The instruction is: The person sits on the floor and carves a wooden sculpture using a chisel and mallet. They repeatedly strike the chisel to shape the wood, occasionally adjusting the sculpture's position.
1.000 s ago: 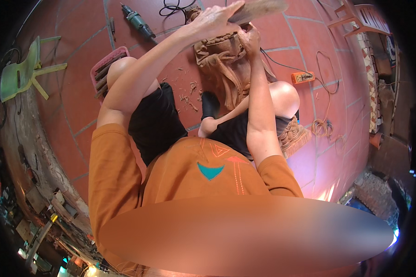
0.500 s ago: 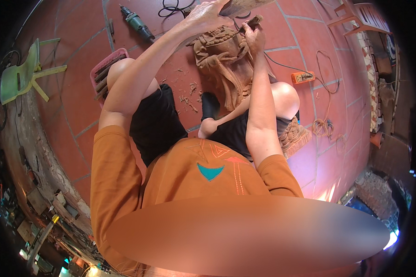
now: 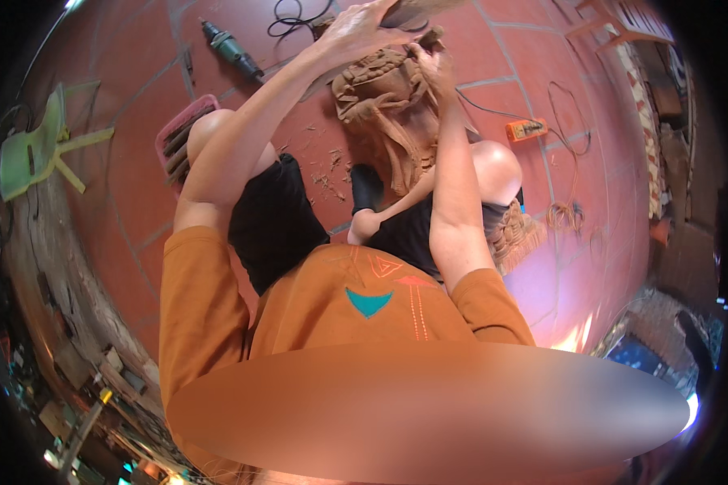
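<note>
A reddish-brown wood carving (image 3: 387, 109) with draped folds and rounded relief lies on the floor between my legs. Above its far end my left hand (image 3: 360, 31) is closed round a thick wooden piece (image 3: 429, 10), cut off by the upper picture edge; it looks like a mallet. My right hand (image 3: 437, 71) is at the carving's far right side, its fingers wrapped round a chisel (image 3: 433, 35) whose short wooden end sticks out above the fist. The blade is hidden. Wood chips (image 3: 328, 179) are strewn left of the carving.
A pink basket (image 3: 188, 113) of wooden-handled tools stands by my left knee. Beyond it lie a green power tool (image 3: 230, 50) and black cable (image 3: 295, 20). An orange power outlet (image 3: 526, 129) with cord lies right. A green chair (image 3: 36, 149) stands left. Another carved piece (image 3: 516, 238) is beside my right leg.
My right hand and the chisel have shifted slightly left. The left hand keeps its hold on the wooden piece. The whole view has tilted a little.
</note>
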`<move>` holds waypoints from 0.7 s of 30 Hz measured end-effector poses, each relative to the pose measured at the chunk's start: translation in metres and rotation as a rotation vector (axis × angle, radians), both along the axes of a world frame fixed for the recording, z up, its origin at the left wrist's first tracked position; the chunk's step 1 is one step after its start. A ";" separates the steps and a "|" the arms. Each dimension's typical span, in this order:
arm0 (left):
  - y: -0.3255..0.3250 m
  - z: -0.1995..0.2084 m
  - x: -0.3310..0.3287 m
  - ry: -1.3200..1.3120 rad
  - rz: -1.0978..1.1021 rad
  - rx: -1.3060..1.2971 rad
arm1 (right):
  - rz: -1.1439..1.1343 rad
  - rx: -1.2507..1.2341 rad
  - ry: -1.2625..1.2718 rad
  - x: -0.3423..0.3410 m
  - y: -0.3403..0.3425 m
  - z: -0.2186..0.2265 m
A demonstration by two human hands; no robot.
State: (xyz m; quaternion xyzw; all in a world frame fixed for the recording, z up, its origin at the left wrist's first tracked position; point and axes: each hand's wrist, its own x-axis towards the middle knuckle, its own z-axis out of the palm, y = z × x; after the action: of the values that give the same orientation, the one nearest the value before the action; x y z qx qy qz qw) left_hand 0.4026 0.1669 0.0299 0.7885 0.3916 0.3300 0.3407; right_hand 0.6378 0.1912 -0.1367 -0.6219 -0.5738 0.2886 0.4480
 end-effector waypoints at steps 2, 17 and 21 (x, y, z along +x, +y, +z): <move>0.005 -0.009 0.003 0.185 -0.022 0.019 | -0.008 -0.003 -0.052 -0.003 0.003 0.001; 0.002 -0.005 0.015 0.518 0.017 0.015 | -0.141 -0.085 -0.226 -0.027 -0.021 0.032; 0.006 -0.007 0.007 0.403 0.014 -0.059 | -0.195 -0.057 -0.180 -0.023 -0.014 0.015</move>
State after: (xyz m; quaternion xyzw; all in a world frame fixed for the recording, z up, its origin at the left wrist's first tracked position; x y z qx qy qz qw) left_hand 0.4100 0.1724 0.0225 0.8255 0.4666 0.1565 0.2762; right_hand 0.6145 0.1773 -0.1221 -0.7108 -0.5400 0.2028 0.4025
